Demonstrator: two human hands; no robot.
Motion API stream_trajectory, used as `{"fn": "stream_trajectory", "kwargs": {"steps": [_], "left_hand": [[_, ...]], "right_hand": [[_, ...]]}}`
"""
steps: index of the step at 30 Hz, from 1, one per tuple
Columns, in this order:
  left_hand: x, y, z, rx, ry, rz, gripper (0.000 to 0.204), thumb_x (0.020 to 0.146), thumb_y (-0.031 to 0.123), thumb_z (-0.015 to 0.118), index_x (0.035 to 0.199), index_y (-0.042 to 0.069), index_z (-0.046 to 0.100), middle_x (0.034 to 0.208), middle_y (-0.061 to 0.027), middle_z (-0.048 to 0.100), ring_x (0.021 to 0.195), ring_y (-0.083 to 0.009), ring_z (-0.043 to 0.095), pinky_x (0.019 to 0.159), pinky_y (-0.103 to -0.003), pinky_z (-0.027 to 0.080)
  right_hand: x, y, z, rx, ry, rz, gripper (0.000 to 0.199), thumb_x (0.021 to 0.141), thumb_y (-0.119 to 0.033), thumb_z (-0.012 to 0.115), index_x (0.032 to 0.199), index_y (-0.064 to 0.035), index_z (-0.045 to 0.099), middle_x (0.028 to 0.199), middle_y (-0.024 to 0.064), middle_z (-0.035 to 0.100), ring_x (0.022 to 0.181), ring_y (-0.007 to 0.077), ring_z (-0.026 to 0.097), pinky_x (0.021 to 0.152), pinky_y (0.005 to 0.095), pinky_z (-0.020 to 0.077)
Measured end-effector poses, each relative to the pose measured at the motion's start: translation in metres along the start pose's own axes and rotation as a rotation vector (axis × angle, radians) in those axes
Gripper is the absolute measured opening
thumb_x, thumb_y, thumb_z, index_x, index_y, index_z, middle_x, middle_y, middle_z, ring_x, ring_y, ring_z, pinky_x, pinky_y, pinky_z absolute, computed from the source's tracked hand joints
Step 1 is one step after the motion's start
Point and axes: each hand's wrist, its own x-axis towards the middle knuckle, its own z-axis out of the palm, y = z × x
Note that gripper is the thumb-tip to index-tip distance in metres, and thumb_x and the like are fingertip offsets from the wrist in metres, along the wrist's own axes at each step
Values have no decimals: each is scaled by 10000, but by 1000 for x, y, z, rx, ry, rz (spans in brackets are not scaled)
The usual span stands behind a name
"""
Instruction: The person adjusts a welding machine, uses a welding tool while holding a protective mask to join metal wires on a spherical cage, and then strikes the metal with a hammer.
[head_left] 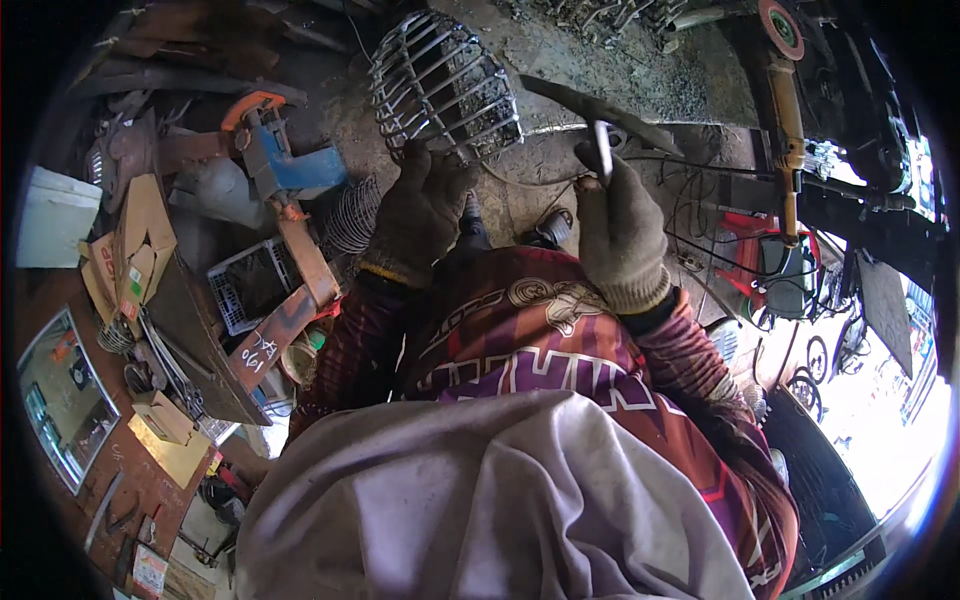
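Both my hands wear dusty brown knit gloves. My left hand (418, 215) is at the near rim of a rounded cage of welded metal rods (445, 85), its fingers closed on the near edge. The cage's bars are bent and joined by rings. My right hand (622, 235) is raised to the right of it, fingers closed round a short pale rod (602, 148) that points up past the fingertips. Just beyond that rod lies a long dark flat bar (600, 108), slanting down to the right. Whether the rod touches the bar I cannot tell.
At left stand a blue and orange metal machine (300, 170), a coil of wire (350, 215), a plastic crate (250, 285) and cardboard (140, 250). An angle grinder (785, 130) with a flap disc hangs at right, above a red machine (775, 265) and tangled cables.
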Motion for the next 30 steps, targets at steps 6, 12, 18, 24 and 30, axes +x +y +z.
{"fn": "stream_trajectory", "kwargs": {"steps": [6,12,18,24,30], "left_hand": [[-11,-9,32,-657,51,-278,251,1006,168,505,1238,75,532,1132,-91,595,1153,-267,547,995,-365,466],[-7,-4,4,63,-18,13,272,1035,179,475,1286,79,503,1160,-71,592,1152,-221,563,1012,-375,465],[-5,-6,13,-99,-15,-46,320,993,152,503,1296,57,459,1144,-90,583,1166,-222,546,1030,-360,445],[-5,-3,6,160,-13,55,283,984,155,510,1247,50,494,1148,-102,572,1169,-255,519,1049,-370,420],[1,-4,5,326,64,120,269,955,187,553,1188,52,553,1097,-110,590,1104,-269,528,1006,-381,449]], "right_hand": [[-1,-2,-2,30,-42,18,233,975,-151,564,1140,7,613,797,185,640,729,298,675,669,349,511],[8,-2,-8,-51,-84,23,318,971,-213,549,1243,-48,556,872,210,650,792,413,658,670,472,513],[6,-1,-4,-121,-82,87,284,963,-222,569,1200,-66,586,840,227,648,765,415,662,635,472,507],[2,7,-4,30,-19,30,294,961,-219,572,1210,-62,569,798,214,643,722,414,657,610,479,501],[2,3,-8,21,-98,59,304,960,-213,568,1221,-57,578,813,206,644,767,403,662,644,454,504]]}}
